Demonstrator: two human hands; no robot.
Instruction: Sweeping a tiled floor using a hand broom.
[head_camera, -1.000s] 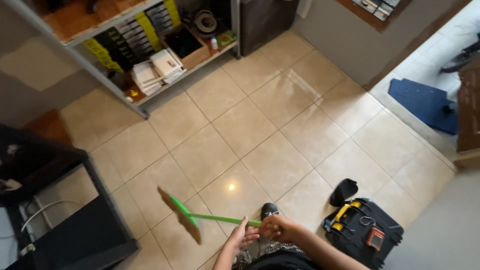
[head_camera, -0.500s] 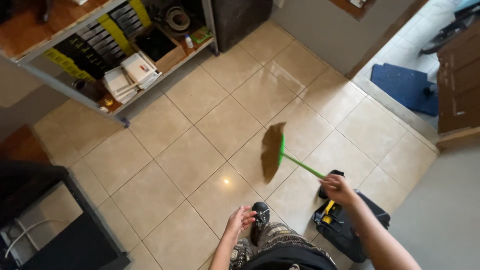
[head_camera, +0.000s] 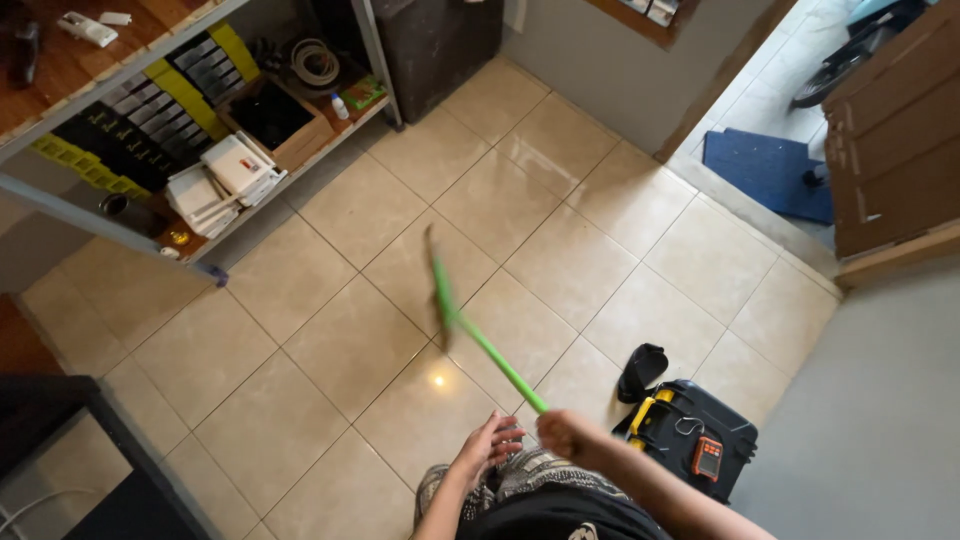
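Green-handled broom (head_camera: 478, 335) at frame centre, blurred, head over beige tile floor (head_camera: 560, 260). My right hand (head_camera: 566, 432) clamped on handle end, low centre. My left hand (head_camera: 490, 447) just beside, fingers loosely apart, holding nothing. No visible debris pile; sweeping progress unclear. Black tool bag (head_camera: 695, 440) lower right; shelf unit (head_camera: 180, 160) upper left.

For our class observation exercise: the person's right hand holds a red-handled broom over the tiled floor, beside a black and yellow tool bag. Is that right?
Not quite. The head view shows the broom has a green handle, not red. The right hand does hold it over the tiled floor, beside the black and yellow tool bag.
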